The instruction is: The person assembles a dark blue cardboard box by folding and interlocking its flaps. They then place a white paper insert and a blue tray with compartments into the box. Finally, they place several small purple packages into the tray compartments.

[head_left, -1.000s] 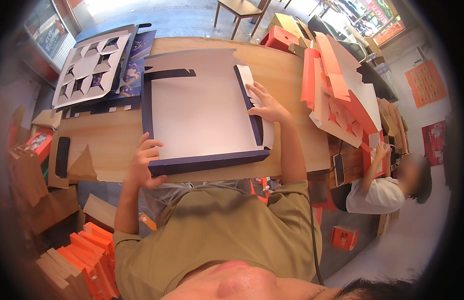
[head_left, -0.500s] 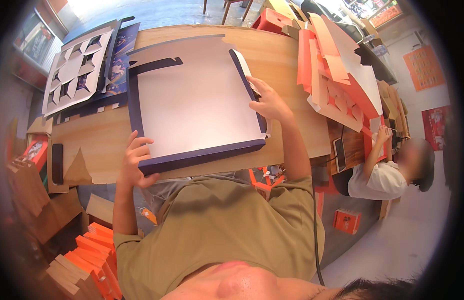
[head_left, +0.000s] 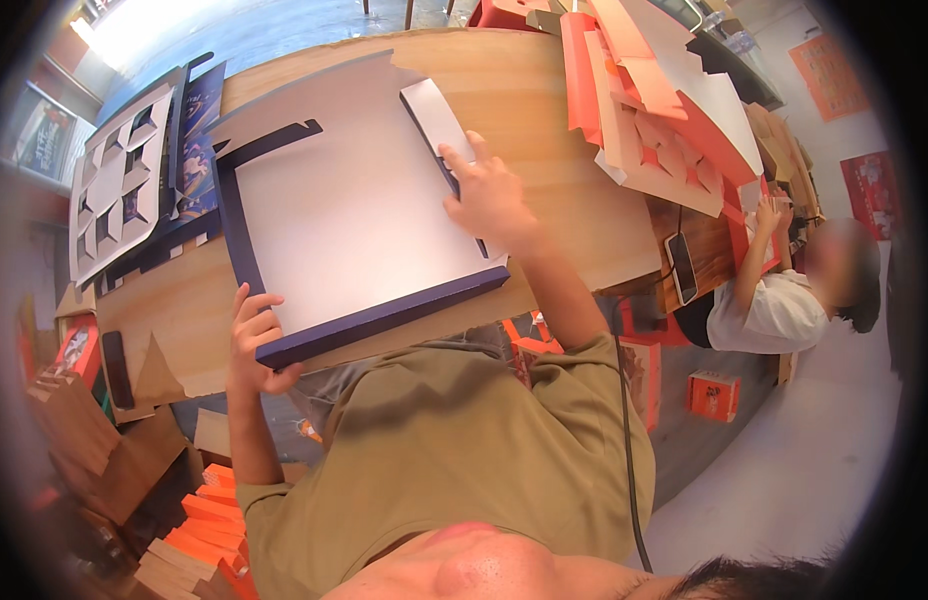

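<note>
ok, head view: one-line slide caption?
Left hand at near-left corner, right hand along right side: open navy-and-white box on wooden table.

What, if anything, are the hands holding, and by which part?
A navy-and-white box: the left hand holds its near left corner; the right hand is on its right side wall, gripping or pressing, I cannot tell.

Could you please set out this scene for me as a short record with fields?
Left hand: at the near left corner of an open box
Right hand: on the box's right side
Box colours: dark blue outside, white inside
Surface: wooden table
Table, left: white cut-out insert, dark phone-shaped object
Table, right: orange cardboard pieces
Far right: another person in a white top
</note>
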Action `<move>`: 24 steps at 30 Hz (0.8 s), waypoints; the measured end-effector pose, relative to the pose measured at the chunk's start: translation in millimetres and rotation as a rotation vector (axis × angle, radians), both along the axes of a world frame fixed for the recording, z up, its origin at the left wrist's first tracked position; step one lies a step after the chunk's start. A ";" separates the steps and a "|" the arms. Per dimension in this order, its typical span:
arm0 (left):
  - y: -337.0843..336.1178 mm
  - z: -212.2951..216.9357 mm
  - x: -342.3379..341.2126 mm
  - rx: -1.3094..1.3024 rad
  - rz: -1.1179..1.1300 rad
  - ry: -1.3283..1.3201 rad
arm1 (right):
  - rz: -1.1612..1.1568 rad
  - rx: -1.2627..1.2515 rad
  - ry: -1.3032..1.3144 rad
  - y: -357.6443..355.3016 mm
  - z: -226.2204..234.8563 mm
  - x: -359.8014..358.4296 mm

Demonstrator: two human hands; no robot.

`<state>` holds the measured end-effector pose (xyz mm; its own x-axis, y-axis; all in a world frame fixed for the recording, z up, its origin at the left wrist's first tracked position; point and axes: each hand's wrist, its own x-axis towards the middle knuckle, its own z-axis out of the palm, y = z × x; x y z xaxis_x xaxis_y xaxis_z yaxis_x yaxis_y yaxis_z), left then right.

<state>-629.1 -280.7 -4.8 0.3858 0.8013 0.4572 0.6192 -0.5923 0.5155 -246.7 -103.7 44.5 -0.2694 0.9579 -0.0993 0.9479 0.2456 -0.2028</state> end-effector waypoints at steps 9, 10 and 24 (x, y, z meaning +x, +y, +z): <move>1.0 2.6 3.8 0.014 0.014 -0.009 | 0.108 -0.018 0.600 -10.8 10.9 17.2; 1.7 2.4 3.3 0.009 0.007 -0.005 | 0.142 -0.046 0.721 -15.8 7.2 18.9; 0.0 7.7 -3.1 -0.035 -0.015 0.081 | 0.638 0.068 0.434 -52.3 -17.8 27.0</move>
